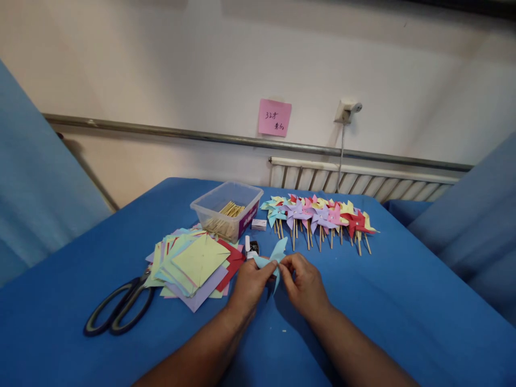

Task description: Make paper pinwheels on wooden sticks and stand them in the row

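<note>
At the far left of the blue table (pixel 403 312) lie the scissors (pixel 119 309), with black handles, closed and flat on the cloth. Just right of them is a loose pile of coloured paper squares (pixel 195 263), overlapping each other; the tip of the scissors is touching or is under the edge of this pile. Behind the pile stands a clear plastic box (pixel 228 209) with thin wooden sticks (pixel 230 210) inside.

In the middle, near the front, the left hand (pixel 250 285) and the right hand (pixel 304 285) meet. Both hands pinch one light blue pinwheel (pixel 274 258) with narrow, closed fingertips, the left on its left side and the right on its right side. The pinwheel is held just above the table, between the pile and the row of finished ones, and its blades point up and down.

Just behind the hands are a small white tube (pixel 247 244) and a small white box (pixel 258 224). To the right, a row of finished pinwheels (pixel 322 217) on sticks lies on the table. On the wall behind is a pink note (pixel 274 117).
</note>
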A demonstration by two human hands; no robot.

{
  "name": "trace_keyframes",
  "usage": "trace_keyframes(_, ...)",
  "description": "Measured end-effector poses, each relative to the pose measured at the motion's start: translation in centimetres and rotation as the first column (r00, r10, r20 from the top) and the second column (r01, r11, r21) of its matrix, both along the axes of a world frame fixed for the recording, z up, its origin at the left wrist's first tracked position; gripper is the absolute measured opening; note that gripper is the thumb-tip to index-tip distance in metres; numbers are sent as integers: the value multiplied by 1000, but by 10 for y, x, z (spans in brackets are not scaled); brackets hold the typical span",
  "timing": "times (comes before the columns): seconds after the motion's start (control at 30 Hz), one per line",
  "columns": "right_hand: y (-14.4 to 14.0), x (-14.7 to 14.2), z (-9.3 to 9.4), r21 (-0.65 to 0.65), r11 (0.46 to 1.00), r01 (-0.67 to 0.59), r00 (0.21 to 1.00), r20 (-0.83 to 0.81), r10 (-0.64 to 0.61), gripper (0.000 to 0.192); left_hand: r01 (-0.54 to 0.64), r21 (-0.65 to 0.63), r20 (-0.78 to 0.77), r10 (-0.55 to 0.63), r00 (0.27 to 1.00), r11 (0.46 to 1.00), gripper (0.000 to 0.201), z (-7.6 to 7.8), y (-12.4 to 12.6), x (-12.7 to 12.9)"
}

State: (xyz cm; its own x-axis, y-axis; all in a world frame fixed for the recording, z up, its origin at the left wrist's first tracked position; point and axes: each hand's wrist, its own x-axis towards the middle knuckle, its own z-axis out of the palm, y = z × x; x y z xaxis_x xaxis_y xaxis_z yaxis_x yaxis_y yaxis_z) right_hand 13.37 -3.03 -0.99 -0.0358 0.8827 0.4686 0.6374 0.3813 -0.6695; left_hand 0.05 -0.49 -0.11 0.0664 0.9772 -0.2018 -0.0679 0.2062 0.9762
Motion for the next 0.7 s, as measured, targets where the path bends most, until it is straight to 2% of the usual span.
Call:
trace_keyframes(0.1, 2, 1, -3, -1, 1000, 27, 1000, -1, -27, 12, 32, 36, -34, -30, 999, 999, 26, 2, -1, 1)
trace_keyframes(0.23, 4, 2, -8, -63, 997, 39, 995, -95, -45, 11, 21, 71, -75, -15, 997, 997, 26, 3, -2, 3)
trace_keyframes(0.4, 3, -1, -9, -130, 992, -1, 972, -233, -30, 17, -5, 39, -54, 8, 999, 999, 26, -1, 1, 1)
trace_keyframes(0.53, 2, 0, -7, -114, 993, 20, 942, -331, -57, 19, 3, 17, -47, -2, 999, 1000, 25, -2, 3, 0)
trace_keyframes(0.63, 7, 4, -8, -112, 988, 106, 872, -468, -147, 19, 14, -5, -49, -14, 999, 1000, 24, -1, 1, 2)
trace_keyframes(0.7, 14, 10, -10, -144, 976, 163, 779, -588, -216, 21, 32, -34, -20, -33, 999, 999, 23, 1, -2, 3)
